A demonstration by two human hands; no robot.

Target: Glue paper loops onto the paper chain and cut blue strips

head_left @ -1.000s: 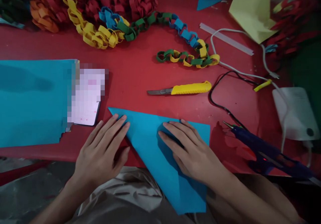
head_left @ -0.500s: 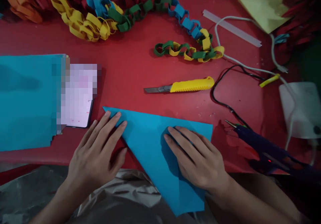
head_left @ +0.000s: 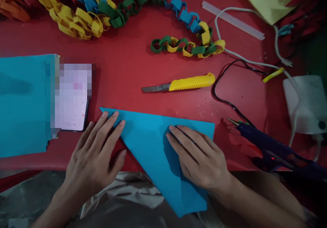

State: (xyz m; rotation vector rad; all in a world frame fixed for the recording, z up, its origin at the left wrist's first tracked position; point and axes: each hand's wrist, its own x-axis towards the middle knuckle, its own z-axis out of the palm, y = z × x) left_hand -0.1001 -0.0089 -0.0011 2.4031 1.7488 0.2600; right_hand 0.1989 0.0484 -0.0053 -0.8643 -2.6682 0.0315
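Fingers (head_left: 183, 137) on pointed blue paper (head_left: 148, 137)

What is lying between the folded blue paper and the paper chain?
The head view shows a yellow-handled cutter knife there, lying on the red table.

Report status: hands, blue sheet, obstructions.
Left hand on blue sheet, near pointed corner. Right hand on its right half. Sheet extends past near edge of table. Yellow cutter beyond, not touching it.
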